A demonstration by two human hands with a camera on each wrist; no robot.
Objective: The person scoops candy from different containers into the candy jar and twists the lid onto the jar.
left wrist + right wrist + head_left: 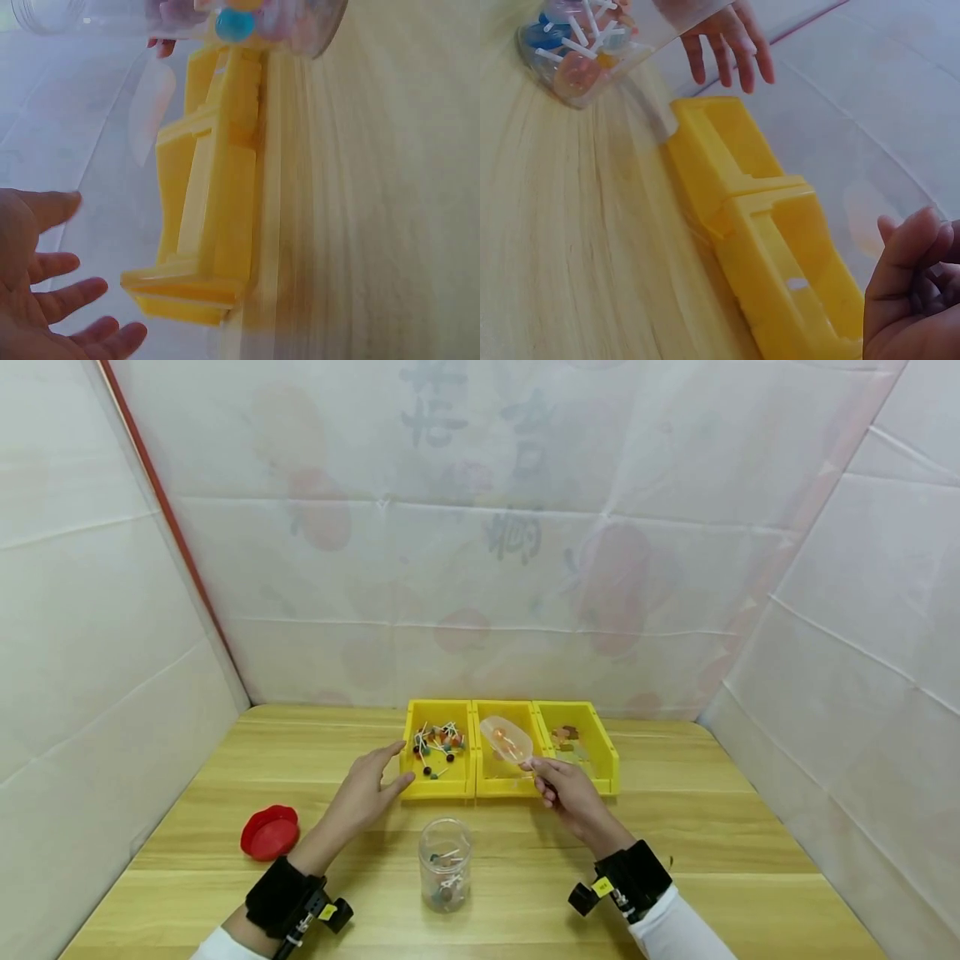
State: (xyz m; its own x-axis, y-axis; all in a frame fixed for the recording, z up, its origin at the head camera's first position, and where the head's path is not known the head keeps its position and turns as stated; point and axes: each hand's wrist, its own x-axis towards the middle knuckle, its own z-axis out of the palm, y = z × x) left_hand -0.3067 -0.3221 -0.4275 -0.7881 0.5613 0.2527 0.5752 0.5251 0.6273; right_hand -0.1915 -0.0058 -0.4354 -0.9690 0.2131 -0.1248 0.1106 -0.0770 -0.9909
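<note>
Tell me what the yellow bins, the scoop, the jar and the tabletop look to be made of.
Yellow bins: likely moulded plastic, opaque with a slight sheen.
Scoop in the right hand: clear plastic, probably; its contents show through.
Jar: transparent, plastic or glass, cannot tell.
Tabletop: light wood grain, possibly laminate.

Soft, even light is filling the head view; the white sheeting is diffusing it, and only faint shadows are lying under the hands. Wide-angle distortion is bending the walls near the edges. Both wrist views are showing motion blur: wood grain on the table (360,195) is smearing into streaks. The yellow bins (780,225) are looking slightly overexposed and soft.
</note>
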